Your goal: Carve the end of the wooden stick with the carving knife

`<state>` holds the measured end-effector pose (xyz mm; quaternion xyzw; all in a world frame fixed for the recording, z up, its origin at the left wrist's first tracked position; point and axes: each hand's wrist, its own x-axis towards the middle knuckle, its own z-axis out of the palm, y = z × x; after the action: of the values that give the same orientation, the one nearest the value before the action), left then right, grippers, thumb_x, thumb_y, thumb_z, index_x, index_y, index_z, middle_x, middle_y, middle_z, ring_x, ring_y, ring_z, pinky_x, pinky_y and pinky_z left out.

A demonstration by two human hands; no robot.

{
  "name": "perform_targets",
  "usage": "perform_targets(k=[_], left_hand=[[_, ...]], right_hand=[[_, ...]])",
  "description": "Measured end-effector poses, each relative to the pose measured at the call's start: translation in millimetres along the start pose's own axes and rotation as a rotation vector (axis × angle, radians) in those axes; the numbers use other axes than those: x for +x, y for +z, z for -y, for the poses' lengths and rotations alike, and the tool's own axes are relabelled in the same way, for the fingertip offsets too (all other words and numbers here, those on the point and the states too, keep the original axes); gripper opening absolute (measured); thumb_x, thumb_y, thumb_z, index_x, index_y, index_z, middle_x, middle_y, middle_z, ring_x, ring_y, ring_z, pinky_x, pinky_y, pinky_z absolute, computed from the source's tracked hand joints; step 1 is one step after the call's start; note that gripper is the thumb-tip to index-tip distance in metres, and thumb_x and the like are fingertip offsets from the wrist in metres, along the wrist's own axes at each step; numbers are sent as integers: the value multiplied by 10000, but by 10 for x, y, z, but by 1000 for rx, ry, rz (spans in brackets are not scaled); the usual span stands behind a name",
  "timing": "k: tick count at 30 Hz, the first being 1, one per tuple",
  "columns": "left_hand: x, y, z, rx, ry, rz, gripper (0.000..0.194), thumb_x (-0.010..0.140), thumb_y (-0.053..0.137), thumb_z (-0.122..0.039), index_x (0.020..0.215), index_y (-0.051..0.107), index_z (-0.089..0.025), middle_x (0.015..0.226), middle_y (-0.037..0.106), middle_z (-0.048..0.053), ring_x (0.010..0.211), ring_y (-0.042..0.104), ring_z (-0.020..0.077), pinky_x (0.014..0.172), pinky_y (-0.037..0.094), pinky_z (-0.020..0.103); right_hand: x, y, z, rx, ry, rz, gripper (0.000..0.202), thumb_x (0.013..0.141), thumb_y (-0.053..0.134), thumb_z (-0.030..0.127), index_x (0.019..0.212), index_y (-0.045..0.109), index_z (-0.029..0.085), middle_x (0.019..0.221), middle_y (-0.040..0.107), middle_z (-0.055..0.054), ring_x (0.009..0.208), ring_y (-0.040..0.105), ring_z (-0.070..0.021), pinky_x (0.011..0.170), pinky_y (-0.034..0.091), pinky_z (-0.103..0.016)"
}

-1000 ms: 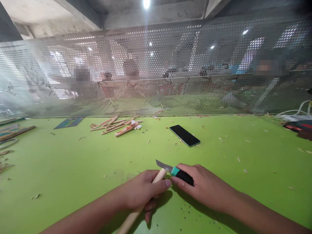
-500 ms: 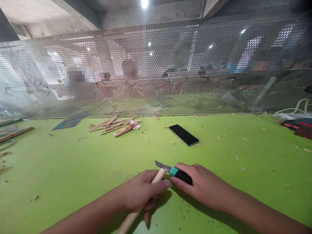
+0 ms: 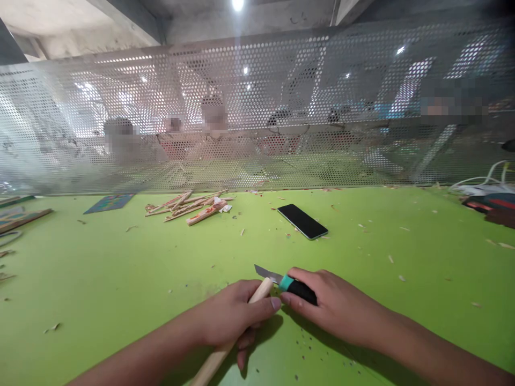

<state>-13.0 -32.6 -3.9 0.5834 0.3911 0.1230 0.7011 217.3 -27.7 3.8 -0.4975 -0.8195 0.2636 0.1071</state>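
My left hand (image 3: 237, 313) is closed round a pale round wooden stick (image 3: 213, 365), whose rounded end pokes out above the thumb. The stick slants from the bottom edge up to the right. In my right hand (image 3: 328, 300) is a utility knife (image 3: 300, 289) with a black grip and a teal collar. Its bare blade points left and lies just behind the stick's tip; whether the two touch I cannot tell. Both hands are close together over the green table (image 3: 120, 279), and the right thumb is near the left thumb.
A black-screened phone (image 3: 302, 221) lies beyond my hands. Wood strips (image 3: 185, 205) are heaped at the back, near a patterned card (image 3: 109, 203). Wood shavings dot the table. A perforated metal screen (image 3: 257, 128) closes off the back, with people behind it. Cables (image 3: 493, 174) sit at right.
The view has shifted very slightly. Both hands, the stick and the knife keep nearly the same pose.
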Motion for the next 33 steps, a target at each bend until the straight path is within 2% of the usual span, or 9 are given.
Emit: perform_targets(k=[11, 23, 33], left_hand=[[-5, 5, -4, 9, -15, 1, 386, 930, 576, -610, 946, 464, -240, 460, 436, -111, 354, 412, 91, 353, 469, 216], [1, -5, 12, 5, -1, 4, 383, 926, 579, -596, 972, 470, -232, 531, 423, -115, 368, 429, 76, 368, 496, 215], [-14, -7, -9, 24, -5, 2, 358, 942, 563, -577, 971, 471, -231, 476, 443, -109, 358, 426, 87, 357, 480, 206]], right_hand=[[17, -5, -5, -8, 14, 21, 292, 993, 548, 498, 910, 607, 224, 746, 683, -7, 624, 571, -168, 528, 257, -259], [7, 1, -8, -16, 14, 20, 286, 991, 547, 496, 929, 612, 224, 766, 692, -16, 646, 588, -179, 541, 272, -259], [11, 3, -14, -25, 13, 22, 292, 995, 539, 500, 933, 610, 224, 776, 694, -18, 656, 593, -185, 547, 270, -262]])
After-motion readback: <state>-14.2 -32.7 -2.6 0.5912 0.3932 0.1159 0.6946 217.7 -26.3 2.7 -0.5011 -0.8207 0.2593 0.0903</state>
